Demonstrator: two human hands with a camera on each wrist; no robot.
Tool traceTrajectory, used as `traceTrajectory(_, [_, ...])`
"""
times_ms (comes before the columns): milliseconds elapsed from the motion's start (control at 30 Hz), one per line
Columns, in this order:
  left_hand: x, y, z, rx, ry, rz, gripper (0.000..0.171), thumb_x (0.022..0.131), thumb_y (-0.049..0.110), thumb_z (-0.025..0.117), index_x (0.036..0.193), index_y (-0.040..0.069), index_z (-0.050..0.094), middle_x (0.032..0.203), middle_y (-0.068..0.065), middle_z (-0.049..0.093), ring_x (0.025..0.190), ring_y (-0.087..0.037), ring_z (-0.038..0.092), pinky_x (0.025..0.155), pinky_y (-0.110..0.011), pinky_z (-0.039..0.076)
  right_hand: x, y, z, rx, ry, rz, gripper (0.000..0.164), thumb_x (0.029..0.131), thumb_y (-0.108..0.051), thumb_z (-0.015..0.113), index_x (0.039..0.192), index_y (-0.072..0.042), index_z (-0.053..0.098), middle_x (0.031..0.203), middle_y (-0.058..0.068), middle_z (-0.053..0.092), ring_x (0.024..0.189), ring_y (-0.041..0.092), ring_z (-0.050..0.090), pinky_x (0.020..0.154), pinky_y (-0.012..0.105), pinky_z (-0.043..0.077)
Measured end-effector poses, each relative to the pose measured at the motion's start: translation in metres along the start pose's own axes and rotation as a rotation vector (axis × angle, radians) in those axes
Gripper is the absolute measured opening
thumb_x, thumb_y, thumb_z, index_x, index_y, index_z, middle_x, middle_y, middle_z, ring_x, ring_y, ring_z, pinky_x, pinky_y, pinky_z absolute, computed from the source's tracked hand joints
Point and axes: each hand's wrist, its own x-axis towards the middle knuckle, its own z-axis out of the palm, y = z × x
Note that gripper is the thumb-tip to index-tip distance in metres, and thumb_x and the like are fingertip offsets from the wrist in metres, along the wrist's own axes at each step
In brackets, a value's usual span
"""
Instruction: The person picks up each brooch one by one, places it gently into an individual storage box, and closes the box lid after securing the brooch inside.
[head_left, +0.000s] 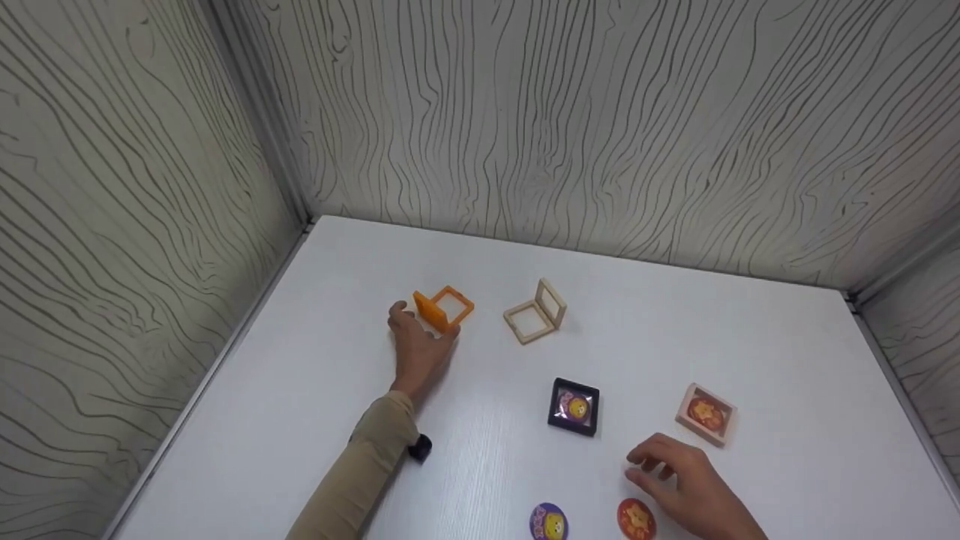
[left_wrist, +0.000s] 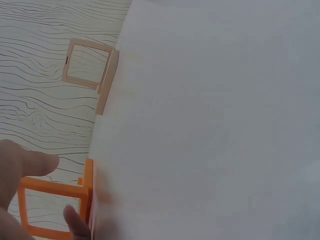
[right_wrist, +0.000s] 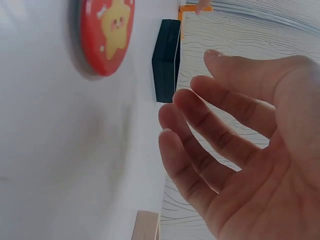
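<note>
My left hand is spread at a hinged orange display frame, one half of which leans up while the other lies flat. Its thumb is right at the near corner; in the left wrist view another finger extends above the orange frame. My right hand hovers with loosely bent fingers and nothing in them. Just below it lies a round red badge with a yellow star. Beyond those fingertips, the right wrist view shows a black frame.
A beige hinged frame stands unfolded right of the orange one. The black frame encloses a purple badge; a pale pink frame encloses a red one. A loose purple badge lies at the front. Wood-patterned walls surround the white table.
</note>
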Motion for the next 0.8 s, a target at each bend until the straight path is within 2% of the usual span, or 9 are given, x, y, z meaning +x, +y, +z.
traceTrajectory(200, [0.007, 0.0, 0.0, 0.059, -0.05, -0.015, 0.094, 0.084, 0.022, 0.08, 0.151, 0.004, 0.016, 0.14, -0.023, 0.032, 0.131, -0.035, 0.045, 0.109, -0.046, 0.041, -0.014, 0.003, 0.005, 0.075, -0.111, 0.062, 0.034, 0.093, -0.042, 0.068, 0.114, -0.015, 0.066, 0.104, -0.004, 0.063, 0.087, 0.004, 0.057, 0.074, 0.022, 0.051])
traceTrajectory(400, [0.013, 0.001, -0.004, 0.048, -0.072, -0.055, 0.083, 0.088, 0.022, 0.075, 0.148, 0.009, 0.02, 0.138, -0.018, 0.033, 0.132, -0.033, 0.044, 0.111, -0.047, 0.039, -0.022, 0.003, 0.014, 0.131, -0.179, 0.097, 0.04, 0.091, -0.039, 0.072, 0.119, -0.011, 0.064, 0.105, 0.0, 0.06, 0.087, 0.011, 0.055, 0.072, 0.022, 0.05])
traceTrajectory(500, [0.014, 0.0, -0.007, 0.063, -0.077, -0.082, 0.08, 0.088, 0.023, 0.075, 0.146, 0.01, 0.022, 0.136, -0.016, 0.035, 0.131, -0.032, 0.045, 0.111, -0.047, 0.039, -0.025, 0.002, 0.019, 0.149, -0.188, 0.126, 0.043, 0.09, -0.039, 0.074, 0.12, -0.009, 0.064, 0.105, 0.0, 0.06, 0.088, 0.012, 0.056, 0.073, 0.022, 0.05])
traceTrajectory(700, [0.013, -0.001, -0.016, 0.08, -0.092, -0.082, 0.077, 0.09, 0.022, 0.071, 0.149, 0.006, 0.024, 0.136, -0.015, 0.039, 0.129, -0.032, 0.047, 0.109, -0.048, 0.041, -0.027, 0.0, 0.025, 0.128, -0.172, 0.187, 0.048, 0.086, -0.045, 0.076, 0.119, -0.012, 0.066, 0.103, -0.001, 0.058, 0.089, 0.015, 0.054, 0.073, 0.021, 0.05])
traceTrajectory(800, [0.012, -0.001, -0.02, 0.105, -0.088, -0.08, 0.075, 0.091, 0.023, 0.07, 0.149, 0.005, 0.026, 0.134, -0.014, 0.041, 0.127, -0.03, 0.048, 0.107, -0.047, 0.044, -0.028, 0.0, 0.027, 0.14, -0.162, 0.183, 0.047, 0.085, -0.044, 0.077, 0.118, -0.012, 0.068, 0.101, 0.0, 0.056, 0.088, 0.014, 0.053, 0.072, 0.021, 0.05])
